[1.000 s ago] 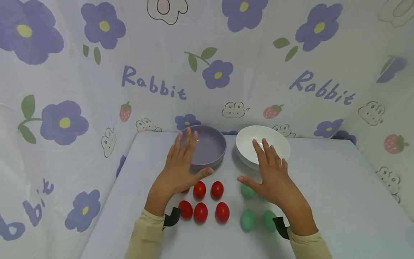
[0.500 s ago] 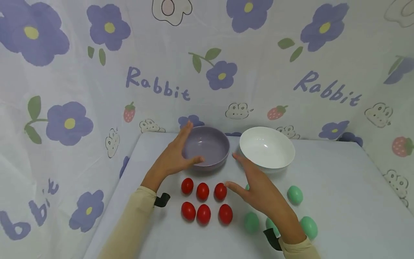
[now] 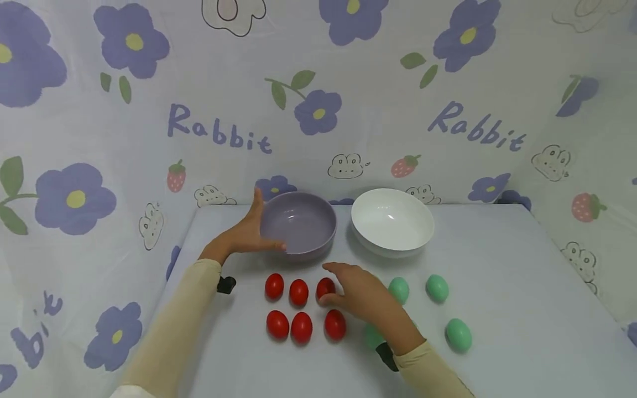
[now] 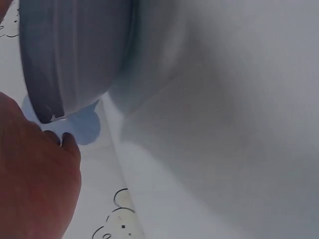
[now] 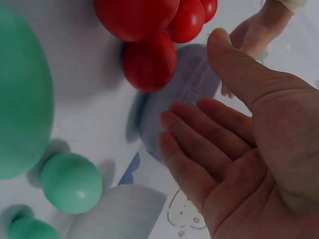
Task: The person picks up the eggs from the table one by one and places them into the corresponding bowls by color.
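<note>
My left hand [image 3: 244,235] is at the left side of the purple bowl [image 3: 308,255], thumb stretched along its front and fingers by its back left rim. In the left wrist view, its fingertips are right by the rim of the bowl, which overhangs the white surface. My right hand [image 3: 360,293] hovers, fingers extended and thumb apart, beside the right-hand red egg [image 3: 325,287] of the back row. Nothing lies in its palm in the right wrist view. Several red eggs [image 3: 301,327] lie in two rows in front of the purple bowl.
A white bowl [image 3: 393,251] stands right of the purple one. Several green eggs [image 3: 437,288] lie on the white table [image 3: 517,309] at the right, some partly hidden by my right arm. A flower-printed cloth [image 3: 378,127] hangs behind the table.
My right hand has moved left and down from near the white bowl to the red eggs. My left hand has turned and lowered to the purple bowl's left side. The eggs stay put.
</note>
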`<action>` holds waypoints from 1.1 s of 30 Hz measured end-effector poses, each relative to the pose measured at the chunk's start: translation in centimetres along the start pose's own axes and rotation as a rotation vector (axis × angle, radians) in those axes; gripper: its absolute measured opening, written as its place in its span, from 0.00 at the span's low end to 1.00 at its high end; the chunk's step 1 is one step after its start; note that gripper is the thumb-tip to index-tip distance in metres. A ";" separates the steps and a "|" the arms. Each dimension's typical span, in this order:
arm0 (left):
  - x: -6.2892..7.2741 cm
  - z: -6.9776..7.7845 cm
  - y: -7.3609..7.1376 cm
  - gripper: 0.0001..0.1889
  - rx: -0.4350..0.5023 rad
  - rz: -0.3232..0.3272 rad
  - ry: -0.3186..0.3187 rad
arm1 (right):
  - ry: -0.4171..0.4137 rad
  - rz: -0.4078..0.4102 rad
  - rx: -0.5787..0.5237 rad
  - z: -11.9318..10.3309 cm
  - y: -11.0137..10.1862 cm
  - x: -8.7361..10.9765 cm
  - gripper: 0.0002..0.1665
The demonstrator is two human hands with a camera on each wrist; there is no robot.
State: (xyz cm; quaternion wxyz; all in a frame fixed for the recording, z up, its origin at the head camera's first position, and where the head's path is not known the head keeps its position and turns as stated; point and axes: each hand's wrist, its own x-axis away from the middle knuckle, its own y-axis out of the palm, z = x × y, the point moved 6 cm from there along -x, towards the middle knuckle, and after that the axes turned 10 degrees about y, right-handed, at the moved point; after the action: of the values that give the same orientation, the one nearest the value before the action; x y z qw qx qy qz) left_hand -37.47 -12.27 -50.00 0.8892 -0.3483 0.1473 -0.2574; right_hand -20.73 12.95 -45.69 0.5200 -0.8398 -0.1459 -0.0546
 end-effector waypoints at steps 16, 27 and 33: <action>1.0 -1.5 0.3 0.85 -0.063 -0.073 -0.044 | 0.019 0.006 0.027 -0.5 2.9 -1.2 0.26; -0.6 -1.7 0.5 0.85 -0.067 -0.058 -0.032 | -0.047 0.027 -0.037 -0.4 1.7 -1.7 0.22; -0.2 -1.8 0.6 0.85 -0.069 -0.072 -0.057 | -0.186 0.085 -0.114 -2.7 -1.7 -1.8 0.28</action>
State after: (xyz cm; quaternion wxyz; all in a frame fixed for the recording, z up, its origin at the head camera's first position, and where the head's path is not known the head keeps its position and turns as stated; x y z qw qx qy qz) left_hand -38.18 -12.75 -51.68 0.8706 -0.3909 0.1181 -0.2743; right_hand -22.78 10.89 -43.41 0.4575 -0.8749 -0.1545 0.0371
